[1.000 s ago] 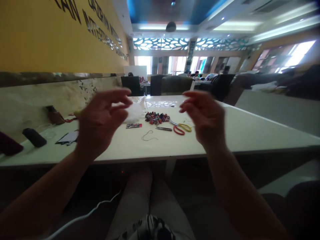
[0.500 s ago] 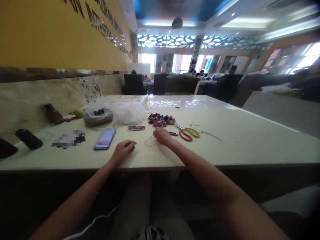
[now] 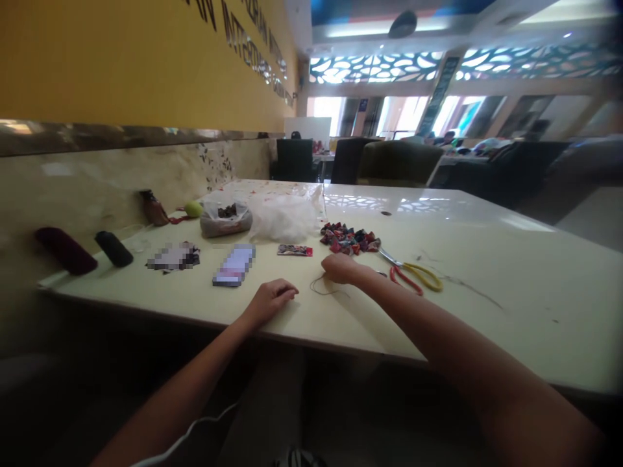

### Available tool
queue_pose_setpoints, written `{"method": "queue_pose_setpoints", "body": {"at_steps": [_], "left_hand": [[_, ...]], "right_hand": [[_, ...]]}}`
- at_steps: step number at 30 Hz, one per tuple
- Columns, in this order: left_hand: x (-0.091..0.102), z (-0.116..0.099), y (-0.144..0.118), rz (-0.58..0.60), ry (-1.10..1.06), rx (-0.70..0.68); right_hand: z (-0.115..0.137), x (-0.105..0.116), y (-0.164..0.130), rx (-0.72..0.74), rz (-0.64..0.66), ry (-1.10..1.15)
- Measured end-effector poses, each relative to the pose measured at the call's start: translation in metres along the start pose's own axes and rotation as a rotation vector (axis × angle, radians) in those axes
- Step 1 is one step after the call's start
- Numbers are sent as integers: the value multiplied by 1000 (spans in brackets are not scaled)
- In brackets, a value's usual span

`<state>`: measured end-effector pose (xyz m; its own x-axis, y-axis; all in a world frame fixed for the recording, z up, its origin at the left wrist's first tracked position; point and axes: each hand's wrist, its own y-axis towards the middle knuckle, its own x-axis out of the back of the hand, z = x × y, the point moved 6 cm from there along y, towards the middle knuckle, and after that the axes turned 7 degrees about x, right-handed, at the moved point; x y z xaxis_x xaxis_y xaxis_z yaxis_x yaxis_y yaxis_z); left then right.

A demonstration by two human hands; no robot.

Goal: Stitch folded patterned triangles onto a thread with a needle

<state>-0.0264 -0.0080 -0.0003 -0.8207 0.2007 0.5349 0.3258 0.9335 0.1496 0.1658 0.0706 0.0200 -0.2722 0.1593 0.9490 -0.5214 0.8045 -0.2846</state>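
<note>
My right hand (image 3: 339, 268) is closed just in front of a pile of small patterned fabric pieces (image 3: 348, 238). A thin dark thread (image 3: 318, 290) loops out from beneath its fingers onto the table; whether a needle is there too is hidden. My left hand (image 3: 272, 299) rests near the table's front edge, fingers loosely bent and apart from the thumb, with nothing visible in it. Scissors (image 3: 413, 275) with one red and one yellow handle lie right of my right hand. Between hand and scissors, a small dark tool (image 3: 381, 273) is mostly covered.
On the white table (image 3: 462, 324), a small flat packet (image 3: 294, 250), a phone (image 3: 234, 264), a clear plastic bag (image 3: 285, 217) and a bag of dark bits (image 3: 226, 224) lie leftward. Dark thread spools (image 3: 113, 248) and a green fruit (image 3: 193, 209) sit by the wall.
The view has turned left, so the table and things appear farther right. My right hand remains closed by the pile, now covering more of the small dark tool. My left hand still rests on the table.
</note>
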Motion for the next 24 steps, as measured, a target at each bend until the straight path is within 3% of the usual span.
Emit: {"method": "queue_pose_setpoints", "body": {"at_steps": [8,10,14,16,18,20,24], "left_hand": [[2,3,-1,-26,-54,31],[7,5,-1,-80,-100,47],[18,9,12,-255,-257,173],[18,1,27,-288,-309,189],[10,-12,46,-247,-402,161],[-7,-23,66,-124,-491,164],[-43,-34,92,60,-557,184]], "right_hand": [[-19,7,-21,-19,-240,284],[-27,11,-27,-8,-361,504],[-38,14,-30,103,-608,1193],[-37,16,-27,181,-665,1348],[-33,17,-25,253,-714,1398],[-30,17,-24,305,-755,1406],[-36,5,-21,262,-809,1457]]}}
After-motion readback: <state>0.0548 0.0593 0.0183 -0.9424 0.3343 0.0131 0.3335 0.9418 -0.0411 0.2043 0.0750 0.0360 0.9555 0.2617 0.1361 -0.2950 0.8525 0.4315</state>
